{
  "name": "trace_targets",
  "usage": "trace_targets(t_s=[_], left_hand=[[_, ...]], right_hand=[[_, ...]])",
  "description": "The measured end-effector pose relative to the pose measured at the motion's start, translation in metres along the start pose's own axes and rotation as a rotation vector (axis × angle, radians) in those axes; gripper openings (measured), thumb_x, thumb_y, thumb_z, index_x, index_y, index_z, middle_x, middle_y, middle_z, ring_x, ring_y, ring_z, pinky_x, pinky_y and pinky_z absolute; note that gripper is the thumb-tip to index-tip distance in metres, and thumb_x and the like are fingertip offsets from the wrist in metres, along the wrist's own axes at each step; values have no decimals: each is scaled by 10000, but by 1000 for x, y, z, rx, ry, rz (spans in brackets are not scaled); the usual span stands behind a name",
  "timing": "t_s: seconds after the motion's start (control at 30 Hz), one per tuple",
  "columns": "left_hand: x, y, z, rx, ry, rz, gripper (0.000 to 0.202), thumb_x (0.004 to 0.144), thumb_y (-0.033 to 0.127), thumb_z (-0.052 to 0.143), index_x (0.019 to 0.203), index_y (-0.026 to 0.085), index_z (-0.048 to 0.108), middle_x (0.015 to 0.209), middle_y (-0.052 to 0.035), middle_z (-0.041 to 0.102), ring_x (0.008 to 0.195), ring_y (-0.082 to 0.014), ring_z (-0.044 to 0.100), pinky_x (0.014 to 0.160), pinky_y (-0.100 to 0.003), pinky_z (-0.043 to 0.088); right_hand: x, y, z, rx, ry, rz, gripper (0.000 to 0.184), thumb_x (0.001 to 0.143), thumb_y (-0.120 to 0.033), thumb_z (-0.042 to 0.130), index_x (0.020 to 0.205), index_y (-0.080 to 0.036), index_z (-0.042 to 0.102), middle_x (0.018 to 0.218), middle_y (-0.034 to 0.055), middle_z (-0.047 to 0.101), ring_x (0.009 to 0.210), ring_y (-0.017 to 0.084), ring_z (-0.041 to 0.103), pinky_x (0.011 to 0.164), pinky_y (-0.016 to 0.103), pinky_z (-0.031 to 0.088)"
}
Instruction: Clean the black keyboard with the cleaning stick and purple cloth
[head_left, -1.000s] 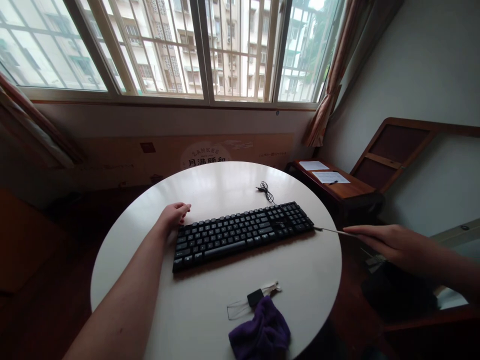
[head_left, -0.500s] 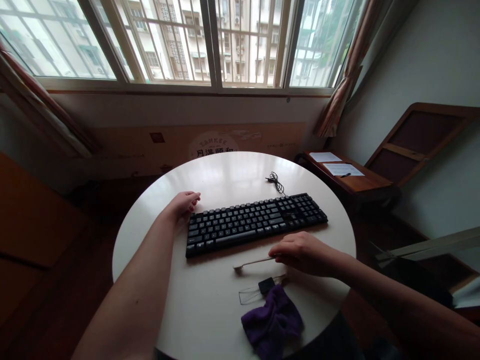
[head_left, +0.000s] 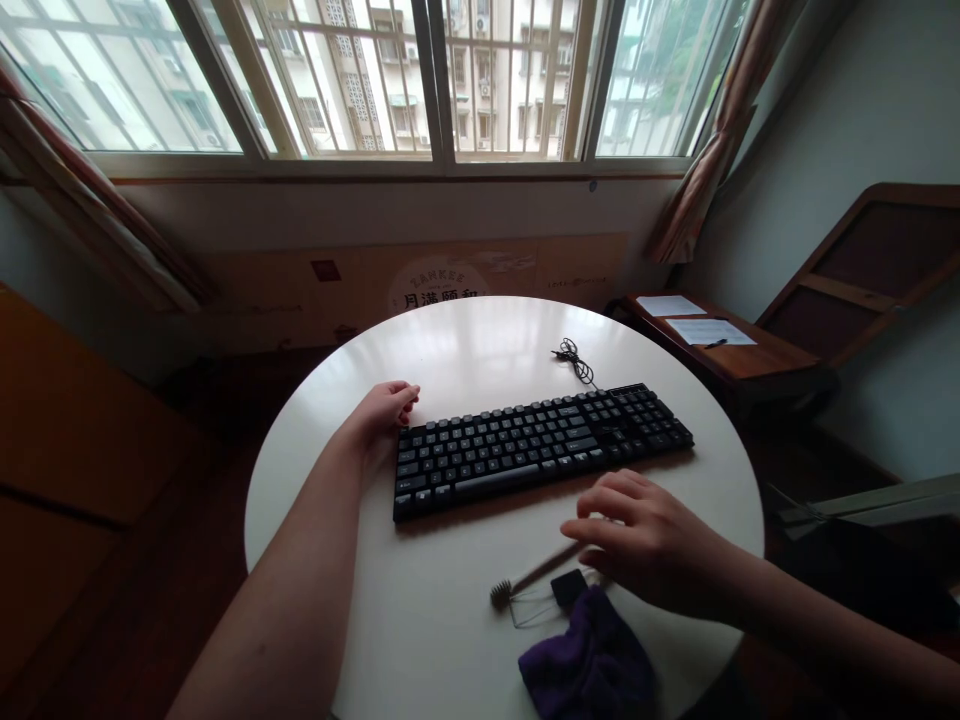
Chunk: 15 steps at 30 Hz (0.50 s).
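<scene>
A black keyboard lies slightly tilted across the round white table. At its upper left corner, my left hand rests beside it with curled fingers; nothing shows in them. My right hand is below the keyboard's right half. Between its thumb and fingers passes the thin handle of a small brush, whose bristle head points down-left. Just under that handle lies a wire keycap puller with a black square grip. A purple cloth is bunched up against the puller, near the table's front edge.
The keyboard's coiled cable lies behind it on the white table. To the right stands a wooden chair with paper sheets and a pen on it. A barred window with curtains is ahead.
My right hand has moved down and its fingers have spread somewhat. The brush has turned, its head now lower, near the wire puller. My left hand stays at the keyboard's corner; the view shifted slightly.
</scene>
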<state>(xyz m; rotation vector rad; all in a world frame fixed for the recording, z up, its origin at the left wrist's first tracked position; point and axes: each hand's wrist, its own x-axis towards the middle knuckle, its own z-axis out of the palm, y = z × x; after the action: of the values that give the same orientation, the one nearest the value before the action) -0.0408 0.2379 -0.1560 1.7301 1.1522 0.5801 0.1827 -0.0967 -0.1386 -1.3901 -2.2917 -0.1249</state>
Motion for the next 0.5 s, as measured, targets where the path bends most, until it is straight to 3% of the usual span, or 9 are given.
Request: trace_targets(t_s=[0.1,0.23,0.5], left_hand=[[-2,-1,1,69,0,37,316,708,474,629,682,165,568,547,19,508,450,-116,474,432,-227,369],[-3,-1,4,171,2,87,315,666,481,662,648,170,612,489,5,536,467,-156,506,449,-247,357],[-9,3,5,274,60,188,358,761,519,528,637,192,605,485,1,542,478,-178,533,481,-261,375]], right_hand=[[-4,-27,-15,120,-32,-145,289,880,-414,615,1092,-219,644,916,68,649,794,187,542,731,341,416],[-5,-55,-19,129,-132,-272,177,923,-273,582,1090,-255,641,922,21,682,747,143,555,748,301,434],[-15,-57,11,68,-38,-227,116,911,-291,588,850,-228,664,801,8,662,689,138,515,635,283,394]])
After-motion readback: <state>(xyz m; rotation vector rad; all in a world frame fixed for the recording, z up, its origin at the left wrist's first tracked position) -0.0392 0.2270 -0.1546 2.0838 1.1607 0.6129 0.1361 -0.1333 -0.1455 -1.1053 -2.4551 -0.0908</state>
